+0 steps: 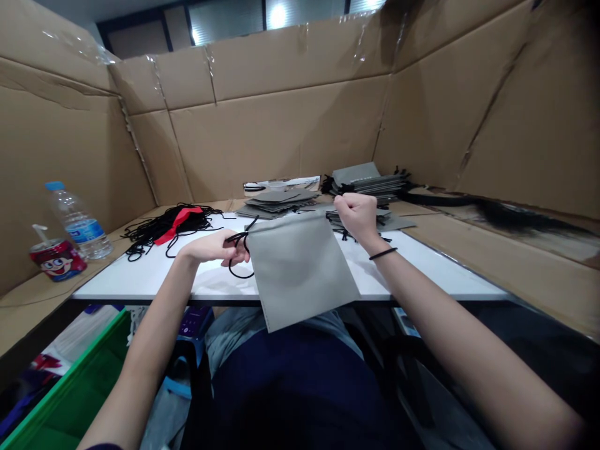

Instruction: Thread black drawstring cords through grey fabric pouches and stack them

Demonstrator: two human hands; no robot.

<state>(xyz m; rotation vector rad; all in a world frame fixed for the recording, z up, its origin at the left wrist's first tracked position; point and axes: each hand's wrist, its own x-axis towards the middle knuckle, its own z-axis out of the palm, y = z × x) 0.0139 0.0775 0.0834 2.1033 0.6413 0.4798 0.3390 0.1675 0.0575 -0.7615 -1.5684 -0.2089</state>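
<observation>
A flat grey fabric drawstring pouch (pixel 302 269) hangs in front of me over the table's near edge. At its upper left corner my left hand (pixel 218 247) is closed on a black cord (pixel 241 276), which loops below the fingers. My right hand (pixel 357 215) makes a fist just off the pouch's upper right corner; whatever it grips is hidden. Behind the pouch lie grey pouches (pixel 276 201) in a low pile. A taller stack of grey pouches with black cords (pixel 368 181) stands beyond my right hand.
Loose black cords (pixel 164 228) with a red strip (pixel 178 225) lie on the left of the white table (pixel 150 275). A water bottle (pixel 79 219) and a red cup (pixel 59 259) stand farther left. Cardboard walls (pixel 281 131) surround the table. A green bin (pixel 79 381) sits below left.
</observation>
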